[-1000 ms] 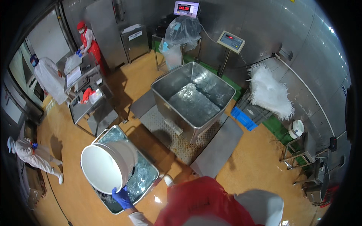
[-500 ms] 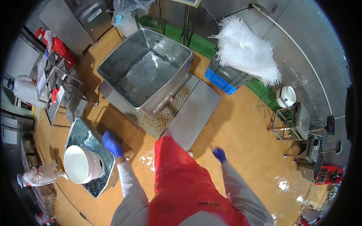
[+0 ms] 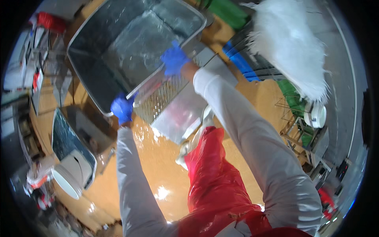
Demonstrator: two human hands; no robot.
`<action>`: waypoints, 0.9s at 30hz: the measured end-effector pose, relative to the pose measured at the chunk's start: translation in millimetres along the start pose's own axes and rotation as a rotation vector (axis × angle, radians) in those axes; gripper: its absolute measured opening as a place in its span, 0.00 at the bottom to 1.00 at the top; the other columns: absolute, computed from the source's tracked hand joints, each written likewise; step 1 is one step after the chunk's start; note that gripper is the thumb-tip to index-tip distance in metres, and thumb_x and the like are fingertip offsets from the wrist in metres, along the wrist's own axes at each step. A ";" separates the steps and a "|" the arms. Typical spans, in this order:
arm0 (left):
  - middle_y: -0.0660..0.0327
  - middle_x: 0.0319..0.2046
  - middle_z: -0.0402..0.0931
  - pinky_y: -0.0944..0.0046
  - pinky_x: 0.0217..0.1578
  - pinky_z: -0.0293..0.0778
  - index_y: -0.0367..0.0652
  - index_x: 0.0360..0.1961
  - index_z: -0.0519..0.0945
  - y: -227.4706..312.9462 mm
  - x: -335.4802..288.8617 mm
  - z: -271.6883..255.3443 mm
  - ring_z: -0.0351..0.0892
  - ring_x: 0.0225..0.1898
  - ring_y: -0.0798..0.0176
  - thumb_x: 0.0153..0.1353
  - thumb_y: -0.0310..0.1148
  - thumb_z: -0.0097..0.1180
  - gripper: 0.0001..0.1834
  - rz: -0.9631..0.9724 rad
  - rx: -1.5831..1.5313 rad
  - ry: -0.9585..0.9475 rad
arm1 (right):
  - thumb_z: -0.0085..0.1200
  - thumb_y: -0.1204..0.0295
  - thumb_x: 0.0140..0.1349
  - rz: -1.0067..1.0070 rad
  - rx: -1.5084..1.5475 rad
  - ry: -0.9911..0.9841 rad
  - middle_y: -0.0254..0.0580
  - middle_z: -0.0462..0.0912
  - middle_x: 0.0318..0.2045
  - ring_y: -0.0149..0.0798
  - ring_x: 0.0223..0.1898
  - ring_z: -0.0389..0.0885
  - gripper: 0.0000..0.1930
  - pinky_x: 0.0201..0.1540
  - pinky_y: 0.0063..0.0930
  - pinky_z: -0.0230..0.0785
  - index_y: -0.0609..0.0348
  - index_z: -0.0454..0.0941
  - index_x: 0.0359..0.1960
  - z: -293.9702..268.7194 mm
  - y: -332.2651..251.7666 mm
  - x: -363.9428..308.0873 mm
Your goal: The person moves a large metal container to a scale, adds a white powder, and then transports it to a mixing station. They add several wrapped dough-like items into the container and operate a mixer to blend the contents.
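Both our hands have come up to the tub [image 3: 89, 59] since the last frame: the left hand [image 3: 122, 109] from beside the tray [image 3: 65, 134], the right hand [image 3: 173, 61] from over the open floor [image 3: 166, 170]. Our left fingers look curled at the near rim's left end; our right fingers lie across that rim farther along. Blur keeps us from telling whether either set is closed on the metal. Below us, the tub sits over the plate [image 3: 162, 100].

We judge that wet gloves on a smooth rim could slip if we pull unevenly. Shiny patches suggest a wet floor, so our boots [image 3: 183, 156], close to the ramp [image 3: 181, 106], might slide or catch its edge.

Edges matter on both sides. Near the tub's left corner is the tray, with the bucket [image 3: 67, 183] at its near end; a leftward swing could knock them. Right of the tub, the crate [image 3: 239, 59] is near. Most room opens to our right, over floor.
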State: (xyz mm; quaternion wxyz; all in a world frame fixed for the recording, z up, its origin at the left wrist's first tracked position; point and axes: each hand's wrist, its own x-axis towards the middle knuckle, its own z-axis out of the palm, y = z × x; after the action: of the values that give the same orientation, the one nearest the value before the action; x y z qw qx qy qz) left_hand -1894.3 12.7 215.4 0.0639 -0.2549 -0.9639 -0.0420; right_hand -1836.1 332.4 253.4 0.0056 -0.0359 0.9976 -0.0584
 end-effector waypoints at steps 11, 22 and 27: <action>0.49 0.25 0.82 0.48 0.31 0.76 0.45 0.26 0.85 29.1 -26.3 -2.1 0.82 0.31 0.42 0.46 0.72 0.58 0.36 -0.174 0.110 -0.029 | 0.60 0.62 0.50 -0.116 0.246 0.306 0.51 0.85 0.39 0.51 0.47 0.82 0.13 0.52 0.41 0.72 0.55 0.86 0.34 76.6 30.0 -9.4; 0.51 0.24 0.81 0.51 0.31 0.76 0.44 0.26 0.85 136.1 -193.9 -1.7 0.82 0.29 0.44 0.43 0.68 0.64 0.33 -0.309 0.034 0.036 | 0.62 0.65 0.49 -0.227 0.199 -0.059 0.47 0.85 0.32 0.50 0.37 0.84 0.11 0.42 0.41 0.76 0.57 0.85 0.32 34.2 37.5 -180.0; 0.51 0.23 0.81 0.50 0.30 0.75 0.45 0.26 0.84 190.3 -209.5 -33.3 0.82 0.28 0.43 0.47 0.68 0.62 0.32 -0.323 0.060 -0.049 | 0.63 0.65 0.47 -0.211 0.336 0.037 0.52 0.83 0.31 0.55 0.39 0.81 0.11 0.44 0.45 0.73 0.55 0.85 0.32 38.6 58.6 -225.0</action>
State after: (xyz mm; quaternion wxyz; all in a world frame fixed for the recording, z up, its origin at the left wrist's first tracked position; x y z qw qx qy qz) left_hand -1615.8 72.0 227.3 0.0406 -0.0958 -0.9944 -0.0167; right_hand -1615.3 402.3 209.7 -0.0130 -0.1376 0.9645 -0.2251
